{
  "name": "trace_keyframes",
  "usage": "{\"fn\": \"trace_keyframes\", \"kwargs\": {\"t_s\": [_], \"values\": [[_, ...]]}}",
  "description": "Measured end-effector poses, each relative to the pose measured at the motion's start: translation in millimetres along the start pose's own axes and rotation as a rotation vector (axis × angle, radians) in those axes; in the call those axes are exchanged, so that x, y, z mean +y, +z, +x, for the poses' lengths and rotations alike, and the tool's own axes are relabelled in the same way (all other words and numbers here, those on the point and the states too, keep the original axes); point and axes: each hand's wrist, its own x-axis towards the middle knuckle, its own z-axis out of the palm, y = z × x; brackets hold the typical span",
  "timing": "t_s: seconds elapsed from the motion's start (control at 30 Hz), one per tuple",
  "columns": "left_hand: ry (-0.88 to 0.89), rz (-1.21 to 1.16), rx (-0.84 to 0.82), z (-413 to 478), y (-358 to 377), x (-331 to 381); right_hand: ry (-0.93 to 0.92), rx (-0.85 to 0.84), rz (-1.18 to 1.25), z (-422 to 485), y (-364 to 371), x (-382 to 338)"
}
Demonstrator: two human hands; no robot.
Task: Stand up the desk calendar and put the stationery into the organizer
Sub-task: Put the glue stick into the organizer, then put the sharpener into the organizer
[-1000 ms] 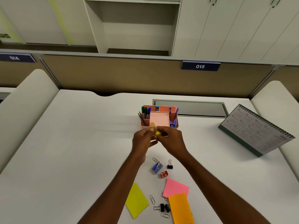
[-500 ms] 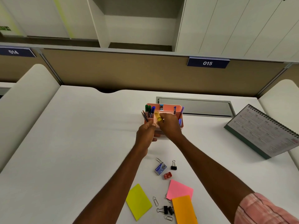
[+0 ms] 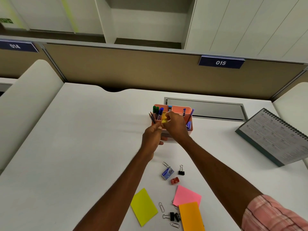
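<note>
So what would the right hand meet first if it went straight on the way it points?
Probably the blue marker standing in the organizer; the right hand, pinching a small yellow item, points there. Depth unclear.

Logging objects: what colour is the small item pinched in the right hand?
Yellow: the small item in the right hand, head view.
</note>
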Motion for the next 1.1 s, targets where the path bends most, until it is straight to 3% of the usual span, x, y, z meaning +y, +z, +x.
{"fn": "trace_keyframes", "kwargs": {"t_s": [0.23,0.37,0.47,0.57,0.67,0.83,1.1], "values": [[0.064,-0.057,0.148,-6.4,-0.9,-4.3,-0.004,-0.027,0.003,0.7,-1.9,0.8],[0.085,0.007,0.142,-18.7,-4.7,-15.4,-0.05,0.089,0.086,-13.1,-12.3,10.4],[0.059,0.102,0.067,-31.5,-6.1,-33.7,-0.074,0.185,0.155,-38.4,-23.9,21.2],[0.066,0.203,0.003,-50.4,-3.1,-66.6,-0.067,0.151,0.154,-73.7,-30.7,36.8],[0.2,0.48,-0.06,-68.7,4.6,-109.3,-0.018,0.074,0.144,-107.2,-31.3,60.7],[0.296,0.832,-0.13,-94.8,21.7,-149.3,0.095,0.089,0.223,-143.2,-30.0,89.7],[0.408,0.912,-0.079,-99.8,30.5,-159.6,0.1,0.025,0.217,-178.5,-32.0,108.8]]}}
